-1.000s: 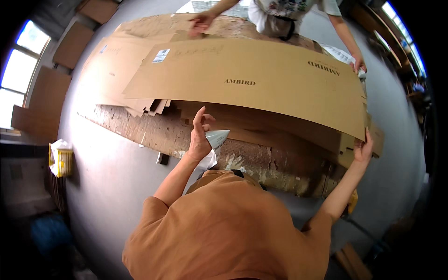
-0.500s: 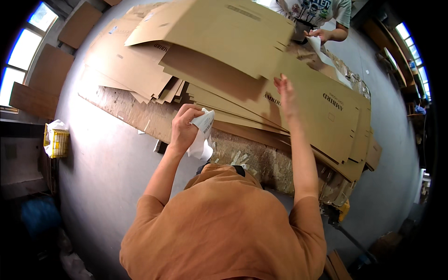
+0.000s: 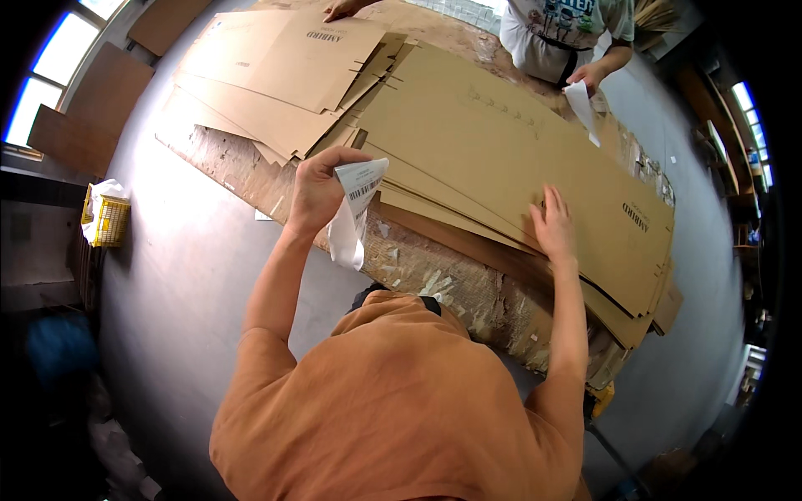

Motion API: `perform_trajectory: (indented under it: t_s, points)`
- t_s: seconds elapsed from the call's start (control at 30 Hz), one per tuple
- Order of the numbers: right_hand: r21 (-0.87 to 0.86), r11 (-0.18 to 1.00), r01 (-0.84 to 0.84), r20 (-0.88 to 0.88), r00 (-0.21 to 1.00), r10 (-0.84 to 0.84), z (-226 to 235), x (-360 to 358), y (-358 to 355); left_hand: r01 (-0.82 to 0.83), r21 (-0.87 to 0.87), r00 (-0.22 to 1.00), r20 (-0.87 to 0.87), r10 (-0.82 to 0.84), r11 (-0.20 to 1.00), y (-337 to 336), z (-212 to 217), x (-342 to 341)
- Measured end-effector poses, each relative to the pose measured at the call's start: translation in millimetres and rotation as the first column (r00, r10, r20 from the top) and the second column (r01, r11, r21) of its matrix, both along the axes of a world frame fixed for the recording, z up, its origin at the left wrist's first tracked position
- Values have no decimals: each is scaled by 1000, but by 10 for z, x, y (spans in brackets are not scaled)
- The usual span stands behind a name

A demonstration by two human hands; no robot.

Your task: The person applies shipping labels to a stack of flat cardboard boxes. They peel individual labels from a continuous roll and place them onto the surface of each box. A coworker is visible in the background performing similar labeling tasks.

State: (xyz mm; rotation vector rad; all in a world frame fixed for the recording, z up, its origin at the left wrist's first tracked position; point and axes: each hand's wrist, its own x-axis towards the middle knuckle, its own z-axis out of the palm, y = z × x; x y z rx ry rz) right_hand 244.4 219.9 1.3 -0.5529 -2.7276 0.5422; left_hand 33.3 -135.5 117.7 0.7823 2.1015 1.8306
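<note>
My left hand (image 3: 317,190) is closed on a strip of white barcode labels (image 3: 361,188), which hangs down in a curl over the table's near edge. My right hand (image 3: 555,224) has its fingers stretched out, resting at the near edge of the top flat cardboard sheet (image 3: 501,142). That brown sheet tops a fanned stack slanting across the table (image 3: 451,280). A second stack of flat cardboard (image 3: 276,63) lies to the left, partly against the first.
Across the table a co-worker's hand (image 3: 591,77) holds another white label strip (image 3: 578,107). Their other hand (image 3: 341,8) touches the left stack's far edge. A yellow basket (image 3: 107,219) with a white bag stands on the floor at left.
The large raised cardboard sheet has gone over onto the left stack and lies flat. My right hand has come down onto the right stack. My left hand has lifted slightly with the labels.
</note>
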Motion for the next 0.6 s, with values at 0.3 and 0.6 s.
perform_trajectory:
  t_s: [0.3, 0.6]
  points:
    - [-540, 648, -538, -565, 802, 195, 1264, -832, -1557, 282, -214, 936, -151, -317, 935, 382, 359, 71]
    - [-688, 672, -273, -404, 914, -42, 1173, -1030, -1253, 190, -557, 973, -4, -232, 808, 598, -148, -309]
